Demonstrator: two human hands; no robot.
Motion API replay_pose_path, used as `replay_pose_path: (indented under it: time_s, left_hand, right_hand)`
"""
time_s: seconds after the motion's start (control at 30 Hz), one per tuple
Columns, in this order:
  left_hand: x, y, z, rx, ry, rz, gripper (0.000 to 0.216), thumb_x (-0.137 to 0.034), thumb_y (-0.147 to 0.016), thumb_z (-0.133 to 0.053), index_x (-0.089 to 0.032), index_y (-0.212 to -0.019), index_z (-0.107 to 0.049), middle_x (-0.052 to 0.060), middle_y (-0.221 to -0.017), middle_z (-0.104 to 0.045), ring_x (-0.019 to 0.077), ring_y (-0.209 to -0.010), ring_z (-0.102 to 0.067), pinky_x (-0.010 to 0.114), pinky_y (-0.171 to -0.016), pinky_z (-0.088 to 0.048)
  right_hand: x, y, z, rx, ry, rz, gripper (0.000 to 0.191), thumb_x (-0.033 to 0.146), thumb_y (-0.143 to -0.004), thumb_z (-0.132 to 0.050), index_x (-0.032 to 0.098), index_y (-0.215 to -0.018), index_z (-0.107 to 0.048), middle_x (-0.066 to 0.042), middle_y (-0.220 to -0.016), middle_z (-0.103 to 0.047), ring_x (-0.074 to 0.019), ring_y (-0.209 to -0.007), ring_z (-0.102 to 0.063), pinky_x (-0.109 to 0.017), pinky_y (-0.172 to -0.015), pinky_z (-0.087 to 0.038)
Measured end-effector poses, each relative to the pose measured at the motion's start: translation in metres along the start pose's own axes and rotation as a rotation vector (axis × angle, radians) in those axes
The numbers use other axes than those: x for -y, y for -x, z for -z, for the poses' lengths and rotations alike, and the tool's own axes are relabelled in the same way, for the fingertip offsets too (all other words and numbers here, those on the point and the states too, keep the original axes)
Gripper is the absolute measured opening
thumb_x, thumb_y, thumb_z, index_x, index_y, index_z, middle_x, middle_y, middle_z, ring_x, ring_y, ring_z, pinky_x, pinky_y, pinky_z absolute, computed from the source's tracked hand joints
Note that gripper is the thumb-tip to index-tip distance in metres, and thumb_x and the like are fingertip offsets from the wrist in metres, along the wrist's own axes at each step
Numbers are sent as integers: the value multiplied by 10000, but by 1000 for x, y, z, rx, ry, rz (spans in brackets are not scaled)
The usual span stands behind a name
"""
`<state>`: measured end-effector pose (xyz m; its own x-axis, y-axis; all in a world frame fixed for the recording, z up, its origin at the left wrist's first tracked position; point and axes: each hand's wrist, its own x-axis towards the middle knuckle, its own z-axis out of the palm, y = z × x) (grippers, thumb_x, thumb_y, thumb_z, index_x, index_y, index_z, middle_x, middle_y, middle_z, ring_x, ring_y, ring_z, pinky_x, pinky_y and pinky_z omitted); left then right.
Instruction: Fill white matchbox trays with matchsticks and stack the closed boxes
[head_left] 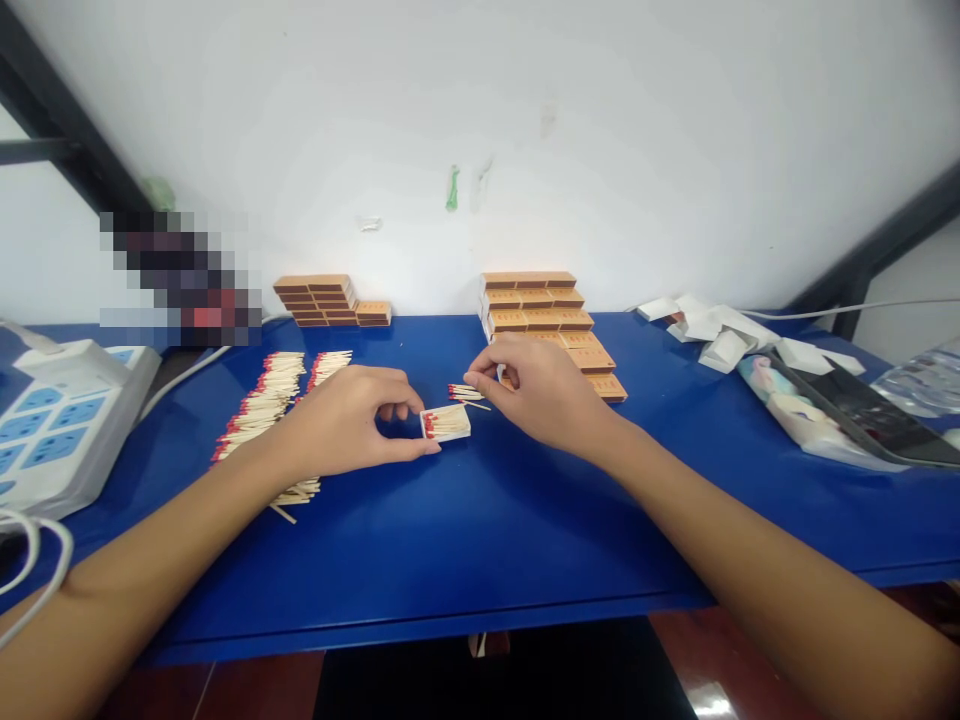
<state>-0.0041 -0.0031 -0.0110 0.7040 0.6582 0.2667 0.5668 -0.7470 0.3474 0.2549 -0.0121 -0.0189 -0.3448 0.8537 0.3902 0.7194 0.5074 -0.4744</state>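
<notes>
My left hand (349,420) pinches a small white matchbox tray (447,422) filled with red-tipped matches, holding it on the blue table (480,540). My right hand (540,390) is closed on a small bundle of matches (465,392) just behind the tray, its fingertips close to the tray's far edge. A long row of loose matches (262,410) lies left of my left hand, partly hidden under my wrist.
Stacks of orange matchboxes stand at the back middle (551,320) and back left (330,300). White empty trays (712,330) lie at the back right beside a phone (862,410). A white power strip (60,420) with cables sits at the left edge. A white wall rises behind.
</notes>
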Motion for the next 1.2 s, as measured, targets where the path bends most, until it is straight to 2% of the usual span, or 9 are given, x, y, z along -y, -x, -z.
replay_pose_path:
  time_s: [0.1,0.23,0.47,0.63,0.8,1.0,1.2]
  left_hand:
    - [-1,0,0,8,-3,-12,317,-521,-856,-815,-209,-913,-798,16,-816,-709,156,-724,-652,278,-664,-468]
    - [1,1,-2,15,-4,-19,322,-521,-860,-810,-209,-936,-796,22,-832,-710,160,-734,-652,288,-673,-475]
    - [3,0,-3,33,-7,-23,319,-514,-854,-810,-202,-919,-789,24,-818,-703,160,-722,-640,289,-666,-477]
    - [2,-1,-2,42,-11,-11,313,-510,-854,-810,-203,-912,-796,25,-811,-705,159,-715,-640,284,-659,-474]
    - [3,-1,-3,45,-4,16,342,-536,-852,-807,-203,-927,-798,26,-823,-702,165,-734,-645,291,-672,-474]
    - [4,0,-4,50,-33,7,354,-540,-866,-793,-188,-898,-762,23,-820,-693,166,-728,-629,303,-670,-451]
    - [4,1,-5,42,-10,-8,351,-537,-866,-797,-191,-918,-774,19,-817,-695,161,-730,-636,298,-675,-457]
  right_hand:
    - [-5,0,0,69,179,85,129,279,-1002,-671,179,-991,-751,-90,-975,-690,-245,-964,-581,-371,-851,-435]
    - [-5,0,-3,179,319,148,227,331,-1025,-646,154,-1143,-726,-145,-1098,-672,-316,-1111,-536,-442,-961,-422]
    - [-11,-4,-11,224,367,128,265,359,-1074,-577,158,-974,-718,-144,-1095,-636,-291,-1057,-509,-406,-897,-381]
    - [-16,-3,-15,231,402,157,317,369,-1093,-542,149,-943,-713,-147,-1072,-637,-296,-1050,-507,-408,-884,-371]
    - [-7,0,-5,242,350,130,262,291,-1099,-517,143,-957,-680,-153,-1104,-632,-294,-1050,-505,-420,-914,-383]
    - [18,5,0,286,68,158,205,263,-1099,-516,182,-962,-646,-96,-1089,-630,-252,-1040,-494,-391,-948,-411]
    - [22,9,-5,321,121,216,139,229,-1056,-604,151,-1008,-708,-119,-1115,-636,-260,-1063,-491,-415,-972,-422]
